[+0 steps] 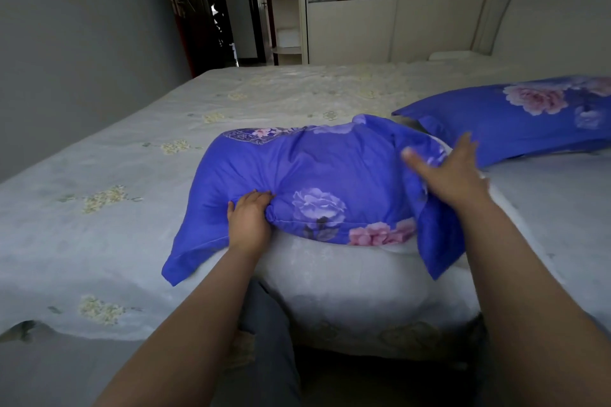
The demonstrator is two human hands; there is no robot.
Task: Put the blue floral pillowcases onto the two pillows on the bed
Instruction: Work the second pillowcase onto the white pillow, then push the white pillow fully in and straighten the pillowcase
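Observation:
A white pillow (347,284) lies at the near edge of the bed, its far half inside a blue floral pillowcase (317,172). My left hand (249,220) grips a bunch of the pillowcase's hem at the left. At the case's right side my right hand (451,173) is blurred, thumb spread out; its fingers lie against the bunched cloth, and whether they hold it I cannot tell. A second pillow in a blue floral pillowcase (515,116) lies flat at the right, near the headboard.
The bed (132,175) has a pale sheet with small yellow flowers. A white headboard (545,0) stands at the right, a wardrobe (380,26) behind the bed, a grey wall at the left. My jeans-clad leg (267,340) is at the bed's near edge.

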